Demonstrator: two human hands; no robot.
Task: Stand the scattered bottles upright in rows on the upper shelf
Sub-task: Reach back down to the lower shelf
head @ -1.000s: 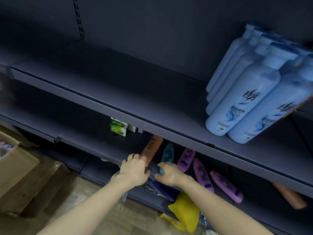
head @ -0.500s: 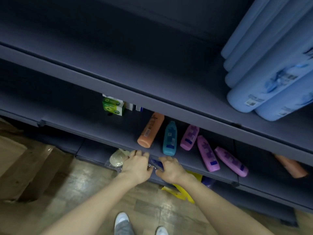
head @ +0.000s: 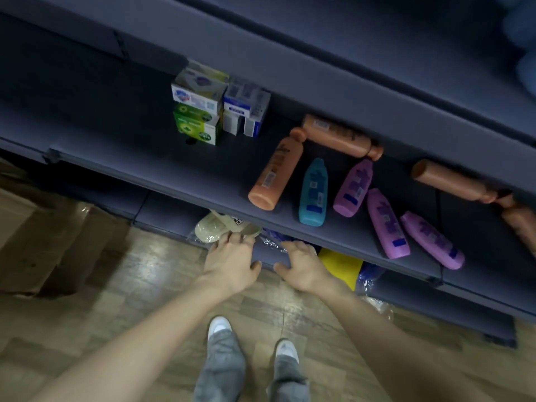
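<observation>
Several bottles lie flat on a dark middle shelf (head: 174,169): an orange bottle (head: 275,172), a teal bottle (head: 313,192), three purple bottles (head: 353,187) (head: 387,224) (head: 432,240), and more orange bottles (head: 339,136) (head: 452,181) further back. My left hand (head: 232,261) and my right hand (head: 301,265) hover side by side below that shelf's front edge, fingers spread and relaxed, holding nothing. Both sit over the bottom shelf's packets, left of the teal bottle. The upper shelf (head: 362,91) runs across the top, its surface mostly out of view.
Soap boxes (head: 197,111) stand stacked at the back left of the middle shelf. Plastic-wrapped packets (head: 217,227) and a yellow item (head: 342,266) lie on the bottom shelf. Cardboard boxes (head: 43,242) sit on the wooden floor at left. My feet (head: 220,329) stand close to the shelving.
The view has tilted down, so the light blue bottles on the upper shelf left the frame. Both hands dropped from the middle shelf's bottles to below its front edge.
</observation>
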